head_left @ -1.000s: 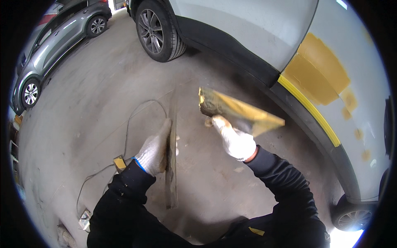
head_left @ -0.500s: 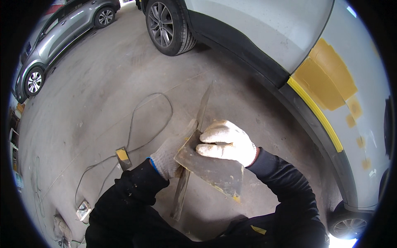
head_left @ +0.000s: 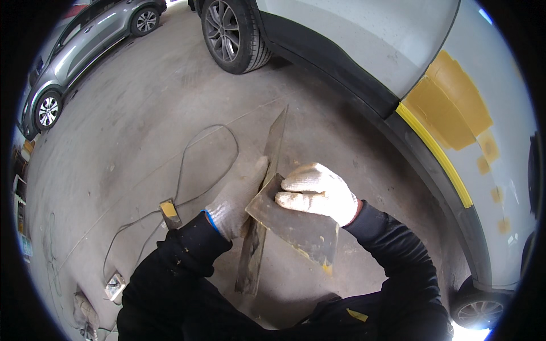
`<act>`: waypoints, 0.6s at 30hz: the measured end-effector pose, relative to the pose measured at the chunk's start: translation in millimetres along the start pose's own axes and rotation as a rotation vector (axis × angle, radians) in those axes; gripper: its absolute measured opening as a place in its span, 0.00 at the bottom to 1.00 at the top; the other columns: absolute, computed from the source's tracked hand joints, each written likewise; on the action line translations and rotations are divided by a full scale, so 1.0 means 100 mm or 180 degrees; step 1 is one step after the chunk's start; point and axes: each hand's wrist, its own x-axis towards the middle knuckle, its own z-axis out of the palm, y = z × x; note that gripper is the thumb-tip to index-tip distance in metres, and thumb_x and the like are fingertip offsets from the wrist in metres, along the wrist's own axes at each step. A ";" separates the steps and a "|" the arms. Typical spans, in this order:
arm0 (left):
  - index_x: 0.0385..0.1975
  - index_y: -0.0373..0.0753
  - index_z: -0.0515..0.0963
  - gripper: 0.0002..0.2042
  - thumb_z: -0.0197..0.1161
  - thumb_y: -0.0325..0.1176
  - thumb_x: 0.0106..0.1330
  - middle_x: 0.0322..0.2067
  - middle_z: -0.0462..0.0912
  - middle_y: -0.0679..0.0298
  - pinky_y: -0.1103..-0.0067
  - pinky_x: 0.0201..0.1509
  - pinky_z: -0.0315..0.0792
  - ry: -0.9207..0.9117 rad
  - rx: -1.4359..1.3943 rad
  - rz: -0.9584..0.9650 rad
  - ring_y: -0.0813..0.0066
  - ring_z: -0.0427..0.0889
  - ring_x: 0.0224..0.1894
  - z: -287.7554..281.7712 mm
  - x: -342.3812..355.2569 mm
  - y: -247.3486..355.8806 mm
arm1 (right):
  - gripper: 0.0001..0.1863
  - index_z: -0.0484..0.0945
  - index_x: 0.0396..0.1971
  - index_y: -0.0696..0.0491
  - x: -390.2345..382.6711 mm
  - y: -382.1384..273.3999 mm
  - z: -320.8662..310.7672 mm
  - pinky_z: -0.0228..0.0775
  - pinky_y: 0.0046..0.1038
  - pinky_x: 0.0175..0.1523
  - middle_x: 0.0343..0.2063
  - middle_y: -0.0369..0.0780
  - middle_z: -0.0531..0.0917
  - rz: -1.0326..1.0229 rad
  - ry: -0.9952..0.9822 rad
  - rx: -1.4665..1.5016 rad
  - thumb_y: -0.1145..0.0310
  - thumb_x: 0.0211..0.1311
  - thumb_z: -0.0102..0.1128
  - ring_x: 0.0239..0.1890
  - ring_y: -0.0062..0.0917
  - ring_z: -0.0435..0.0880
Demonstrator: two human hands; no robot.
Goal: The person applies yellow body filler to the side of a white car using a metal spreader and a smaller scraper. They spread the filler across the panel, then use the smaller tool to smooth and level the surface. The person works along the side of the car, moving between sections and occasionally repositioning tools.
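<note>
My left hand (head_left: 236, 196), in a pale knit glove with a blue cuff, grips a long, thin dark board (head_left: 250, 264) that stands tilted, nearly edge-on. Most of the fingers are behind it. My right hand (head_left: 321, 196), gloved in white, pinches a wide flat spreader (head_left: 298, 230) by its upper part. Dried yellow filler marks the spreader's lower edge. Its left corner meets or overlaps the board near my left hand; whether they touch, I cannot tell.
On the right stands a light-coloured car (head_left: 352, 40) with a yellow-brown filler patch (head_left: 449, 102) and yellow masking tape (head_left: 435, 156). A grey cable (head_left: 181, 170) loops over the floor beside a small yellow-topped block (head_left: 169, 209). A grey car (head_left: 94, 40) is parked far left.
The board has turned to show more of its face. The spreader and my right hand have shifted slightly right. My left hand keeps its grip.
</note>
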 end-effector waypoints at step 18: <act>0.34 0.41 0.72 0.27 0.57 0.64 0.74 0.18 0.66 0.73 0.83 0.14 0.63 0.1160 0.0030 0.0410 0.83 0.63 0.13 0.06 -0.11 0.28 | 0.18 0.76 0.61 0.57 -0.01 -0.20 0.03 0.81 0.29 0.53 0.51 0.40 0.85 0.2630 0.1996 0.2459 0.76 0.74 0.61 0.47 0.27 0.86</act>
